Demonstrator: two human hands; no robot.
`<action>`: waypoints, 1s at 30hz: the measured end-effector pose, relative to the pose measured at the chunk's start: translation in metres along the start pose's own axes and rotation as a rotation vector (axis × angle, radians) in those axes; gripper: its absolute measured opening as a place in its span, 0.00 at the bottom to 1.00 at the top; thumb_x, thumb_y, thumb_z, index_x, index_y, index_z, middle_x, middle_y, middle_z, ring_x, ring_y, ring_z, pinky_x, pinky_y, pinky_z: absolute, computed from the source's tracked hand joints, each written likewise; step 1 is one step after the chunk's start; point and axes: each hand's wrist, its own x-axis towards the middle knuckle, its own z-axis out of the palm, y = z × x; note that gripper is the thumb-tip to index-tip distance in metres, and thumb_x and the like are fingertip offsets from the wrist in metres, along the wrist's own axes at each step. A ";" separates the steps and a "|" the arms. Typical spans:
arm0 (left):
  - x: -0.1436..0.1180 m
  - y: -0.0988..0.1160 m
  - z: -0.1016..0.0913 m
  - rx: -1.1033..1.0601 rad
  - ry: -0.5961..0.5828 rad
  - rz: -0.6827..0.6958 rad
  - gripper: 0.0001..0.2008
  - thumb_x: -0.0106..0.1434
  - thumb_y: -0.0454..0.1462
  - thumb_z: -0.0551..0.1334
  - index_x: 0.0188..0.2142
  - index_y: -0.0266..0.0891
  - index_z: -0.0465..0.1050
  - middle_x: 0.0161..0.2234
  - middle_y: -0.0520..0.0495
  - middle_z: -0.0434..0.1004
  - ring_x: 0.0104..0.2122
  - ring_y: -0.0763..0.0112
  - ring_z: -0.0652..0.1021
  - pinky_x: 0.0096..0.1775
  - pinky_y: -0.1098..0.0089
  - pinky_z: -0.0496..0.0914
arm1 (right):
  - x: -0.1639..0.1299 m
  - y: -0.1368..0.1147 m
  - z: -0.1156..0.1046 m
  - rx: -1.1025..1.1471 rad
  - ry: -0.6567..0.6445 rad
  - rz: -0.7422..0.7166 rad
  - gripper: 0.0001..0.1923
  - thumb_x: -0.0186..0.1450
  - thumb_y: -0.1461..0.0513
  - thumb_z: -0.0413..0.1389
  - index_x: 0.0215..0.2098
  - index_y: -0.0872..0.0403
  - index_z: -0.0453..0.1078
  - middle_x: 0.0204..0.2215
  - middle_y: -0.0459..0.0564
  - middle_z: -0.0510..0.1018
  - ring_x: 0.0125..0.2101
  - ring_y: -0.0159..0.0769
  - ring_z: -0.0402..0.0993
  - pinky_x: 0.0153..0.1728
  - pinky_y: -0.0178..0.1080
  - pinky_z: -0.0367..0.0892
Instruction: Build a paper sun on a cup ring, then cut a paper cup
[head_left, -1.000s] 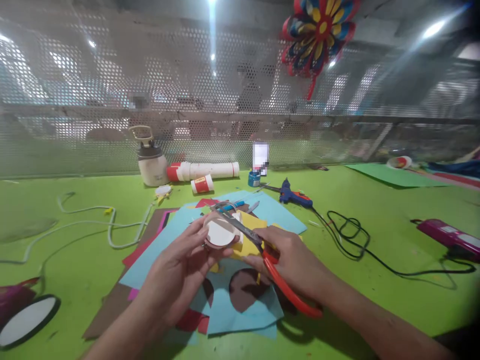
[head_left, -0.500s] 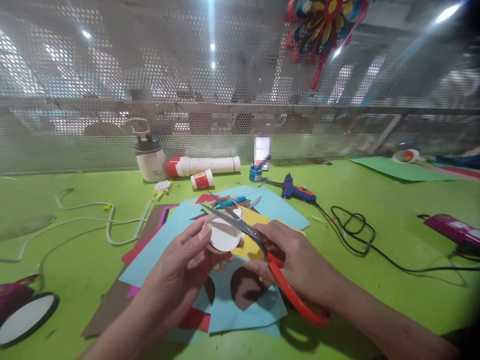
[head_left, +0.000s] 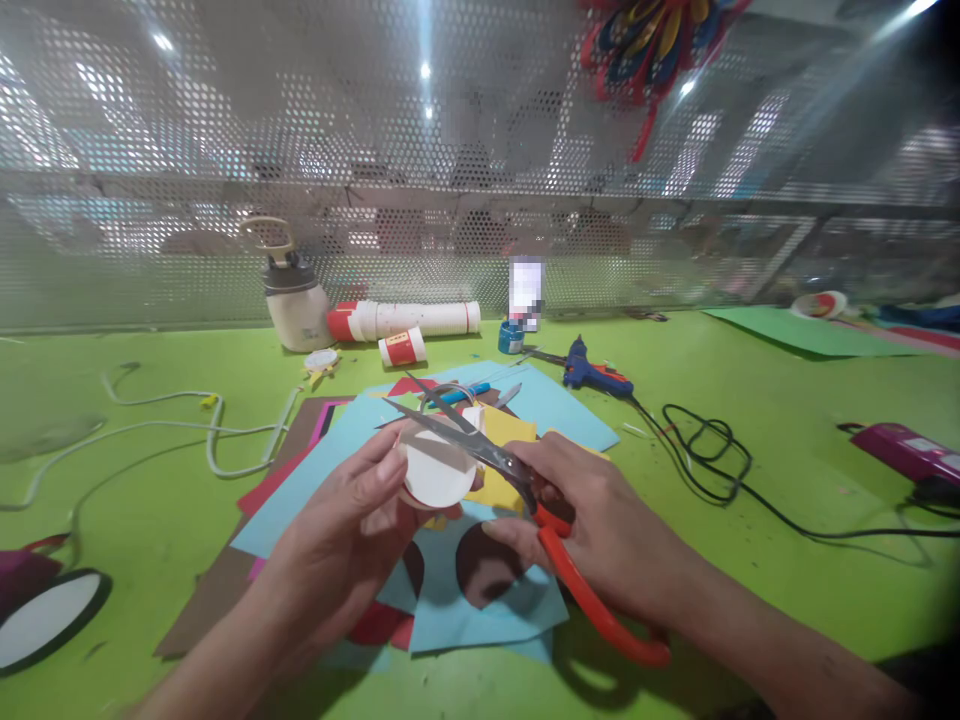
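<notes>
My left hand (head_left: 337, 520) is closed around a short white paper cup piece (head_left: 442, 480), its round flat end facing up toward me. My right hand (head_left: 600, 510) grips a pair of scissors with red handles (head_left: 604, 605). The scissor blades are parted and point to the left, lying across the far side of the cup piece; whether they touch it I cannot tell. Beneath both hands lie light blue paper sheets (head_left: 491, 625), with a dark brown paper circle (head_left: 484, 565) on one. Yellow paper (head_left: 502, 490) shows behind the scissors.
Behind the papers stand a pump bottle (head_left: 296, 315), a row of stacked paper cups (head_left: 420, 320), a single red-and-white cup (head_left: 403, 347) and a blue jar (head_left: 511, 338). A blue glue gun (head_left: 592, 372) trails a black cord (head_left: 697, 460) to the right. A white cable (head_left: 217, 440) lies left.
The view has shifted slightly, so the table items appear a little higher. The scissors look opened slightly wider, and both hands with the cup piece sit slightly farther left.
</notes>
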 end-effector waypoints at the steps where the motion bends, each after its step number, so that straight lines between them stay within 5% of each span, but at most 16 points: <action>1: 0.000 0.000 0.000 -0.007 0.004 0.004 0.15 0.56 0.41 0.67 0.43 0.39 0.78 0.38 0.44 0.80 0.36 0.65 0.77 0.37 0.71 0.73 | 0.000 0.000 0.000 0.000 0.004 0.002 0.21 0.61 0.50 0.61 0.46 0.52 0.68 0.36 0.49 0.69 0.36 0.40 0.66 0.37 0.42 0.64; 22: 0.000 -0.003 -0.002 -0.092 -0.074 0.043 0.12 0.61 0.38 0.62 0.43 0.38 0.78 0.43 0.46 0.80 0.39 0.63 0.80 0.39 0.68 0.75 | -0.001 0.002 0.000 0.000 -0.007 -0.020 0.18 0.62 0.51 0.59 0.45 0.51 0.69 0.32 0.48 0.68 0.33 0.38 0.65 0.33 0.39 0.60; 30: 0.001 -0.003 -0.002 -0.073 -0.019 0.059 0.10 0.60 0.39 0.64 0.38 0.36 0.78 0.34 0.44 0.80 0.33 0.66 0.79 0.35 0.71 0.74 | -0.001 0.003 0.001 -0.001 -0.001 -0.031 0.15 0.62 0.51 0.60 0.41 0.51 0.69 0.31 0.47 0.68 0.31 0.37 0.64 0.32 0.38 0.60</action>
